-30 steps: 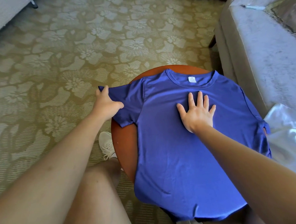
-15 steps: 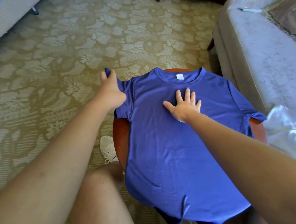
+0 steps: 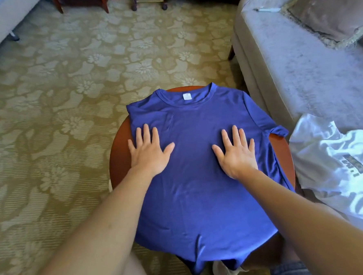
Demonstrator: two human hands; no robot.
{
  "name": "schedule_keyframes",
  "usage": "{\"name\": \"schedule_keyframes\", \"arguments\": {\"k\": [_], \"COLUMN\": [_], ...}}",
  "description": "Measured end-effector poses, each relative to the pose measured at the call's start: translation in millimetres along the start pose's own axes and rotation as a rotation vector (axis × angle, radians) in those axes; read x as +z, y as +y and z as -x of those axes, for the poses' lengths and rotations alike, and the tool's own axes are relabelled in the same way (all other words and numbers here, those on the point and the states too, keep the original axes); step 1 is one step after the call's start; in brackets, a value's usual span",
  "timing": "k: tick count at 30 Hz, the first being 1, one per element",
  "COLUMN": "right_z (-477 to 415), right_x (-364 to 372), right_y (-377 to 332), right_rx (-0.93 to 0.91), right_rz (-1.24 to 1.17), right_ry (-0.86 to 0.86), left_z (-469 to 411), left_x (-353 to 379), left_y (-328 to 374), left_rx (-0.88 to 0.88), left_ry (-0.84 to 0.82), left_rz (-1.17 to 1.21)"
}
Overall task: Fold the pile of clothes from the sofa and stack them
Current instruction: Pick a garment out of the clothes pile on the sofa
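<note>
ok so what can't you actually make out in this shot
All from the head view:
Text on the neck label of the blue t-shirt: too small to read.
The white t-shirt: cut off by the right edge, and its dark print is crumpled and unreadable.
The round wooden table: top mostly covered by the blue t-shirt, legs hidden.
Cloth under the left hand and right hand: hidden by the flat palms.

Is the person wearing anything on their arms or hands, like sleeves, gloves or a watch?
No. The left hand and right hand are bare: no gloves, rings or watch show. The left arm and right arm are bare too, with no sleeve in view.
</note>
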State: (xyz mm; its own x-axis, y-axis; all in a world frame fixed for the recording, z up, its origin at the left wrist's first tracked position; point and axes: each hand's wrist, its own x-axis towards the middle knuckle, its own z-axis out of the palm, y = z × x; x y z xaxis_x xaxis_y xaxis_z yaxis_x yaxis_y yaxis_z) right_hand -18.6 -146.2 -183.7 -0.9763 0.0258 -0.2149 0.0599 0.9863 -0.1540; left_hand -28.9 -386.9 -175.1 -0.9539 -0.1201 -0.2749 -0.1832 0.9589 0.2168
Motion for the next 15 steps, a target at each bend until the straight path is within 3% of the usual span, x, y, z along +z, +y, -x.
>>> {"name": "schedule_keyframes", "arguments": {"k": [5,15], "right_z": [-7.2,12.6], "right_x": [-0.1,8.8], "right_y": [-6.4,-18.6], "right_rx": [-0.002,-0.005], "right_rz": [0.014,0.011], "right_ry": [0.013,0.02], "left_z": [-8.9,7.0], "left_x": [-0.6,0.0], "left_y": [-18.0,-31.1], "left_rx": [-0.003,0.01], "left_ry": [0.07,0.046], "left_rz": [-0.124,-0.208]}}
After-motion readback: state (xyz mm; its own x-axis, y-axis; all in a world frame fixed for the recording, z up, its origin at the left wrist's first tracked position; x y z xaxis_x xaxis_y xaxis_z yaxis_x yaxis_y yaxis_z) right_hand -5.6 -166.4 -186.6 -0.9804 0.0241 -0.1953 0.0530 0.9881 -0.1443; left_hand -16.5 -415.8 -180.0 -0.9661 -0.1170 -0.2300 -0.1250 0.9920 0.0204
